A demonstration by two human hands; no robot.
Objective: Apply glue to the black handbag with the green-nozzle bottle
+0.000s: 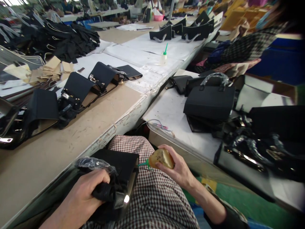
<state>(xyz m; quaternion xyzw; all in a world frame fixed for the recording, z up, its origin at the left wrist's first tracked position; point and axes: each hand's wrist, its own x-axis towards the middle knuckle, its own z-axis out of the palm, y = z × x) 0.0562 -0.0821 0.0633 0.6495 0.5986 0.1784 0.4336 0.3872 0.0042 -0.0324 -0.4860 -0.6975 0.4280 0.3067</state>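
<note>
On my lap lies a black handbag (122, 160), its handle wrapped in clear plastic. My left hand (89, 187) is closed around a black part of that bag, close to the wrapped handle. My right hand (177, 165) grips a glue bottle (160, 158) of yellowish liquid, tipped on its side. The bottle's green nozzle points left and its tip meets the bag's edge, or sits just by it; I cannot tell whether they touch. A checked apron (152, 187) covers my lap beneath both.
Several black bags (81, 87) line the left table (114, 111). More bags (209, 98) pile up on the right table (164, 108). A second green-tipped bottle (163, 58) stands farther back. At the right sits a person in a checked sleeve (250, 44).
</note>
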